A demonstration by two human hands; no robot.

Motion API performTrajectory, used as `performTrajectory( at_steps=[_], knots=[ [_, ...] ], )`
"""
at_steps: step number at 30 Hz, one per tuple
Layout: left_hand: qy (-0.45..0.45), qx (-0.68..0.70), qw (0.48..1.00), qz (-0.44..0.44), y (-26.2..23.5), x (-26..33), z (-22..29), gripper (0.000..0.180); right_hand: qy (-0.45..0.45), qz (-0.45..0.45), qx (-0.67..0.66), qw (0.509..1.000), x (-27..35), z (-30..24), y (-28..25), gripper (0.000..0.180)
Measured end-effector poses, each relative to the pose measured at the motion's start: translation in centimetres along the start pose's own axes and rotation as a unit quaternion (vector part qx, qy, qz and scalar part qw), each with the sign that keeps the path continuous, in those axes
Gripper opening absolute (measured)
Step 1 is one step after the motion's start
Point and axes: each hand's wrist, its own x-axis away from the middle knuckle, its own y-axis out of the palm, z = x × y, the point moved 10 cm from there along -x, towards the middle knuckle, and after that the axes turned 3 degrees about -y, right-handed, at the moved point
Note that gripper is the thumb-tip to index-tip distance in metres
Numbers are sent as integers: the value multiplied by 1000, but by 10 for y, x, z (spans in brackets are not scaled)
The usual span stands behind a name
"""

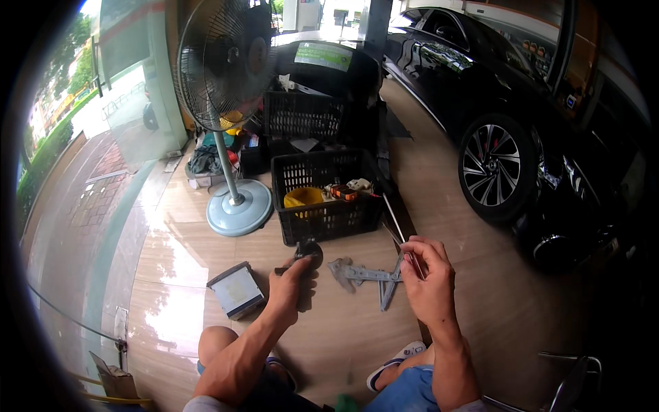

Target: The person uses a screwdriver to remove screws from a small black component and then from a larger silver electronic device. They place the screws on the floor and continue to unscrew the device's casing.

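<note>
Gripping a dark rounded part point(311, 254) in curled fingers, the left hand point(288, 280) hangs above the floor point(343, 326), while the right hand point(430, 276) holds a slender metallic tool point(395, 219), its thumb and fingers pinched. On the floor lie a boxy silver-and-black unit point(237, 291), left of the left hand, and a grey metal linkage point(373, 275) between the 2 hands. Farther off stand a black crate point(328, 228), pedestal fan point(237, 206) and black car point(439, 69).

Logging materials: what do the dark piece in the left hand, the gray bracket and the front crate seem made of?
Dark piece in the left hand: perhaps black plastic, by its dark look; finish too small to judge. Gray bracket: probably dull metal, given its thin, flat crossing arms. Front crate: likely matte black plastic, from its molded grid walls.
</note>
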Motion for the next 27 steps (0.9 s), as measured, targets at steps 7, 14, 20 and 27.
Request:
performTrajectory(
  at_steps=[7, 14, 20, 27],
  knots=[
    [-9, -36, 999, -33, 21, 8, -6, 29, 52, -14, -200, 978, 11, 20, 14, 19],
    [11, -17, 999, -36, 23, 18, 10, 30, -272, 111, -164, 942, 33, -61, -12, 51],
    [54, 35, 997, -47, 26, 30, 27, 27, -348, 45, -66, 934, 49, -84, 2, 50],
    [106, 32, 993, -45, 26, 39, 43, 28, -312, 12, -91, 946, 46, -82, 0, 51]
  ],
)
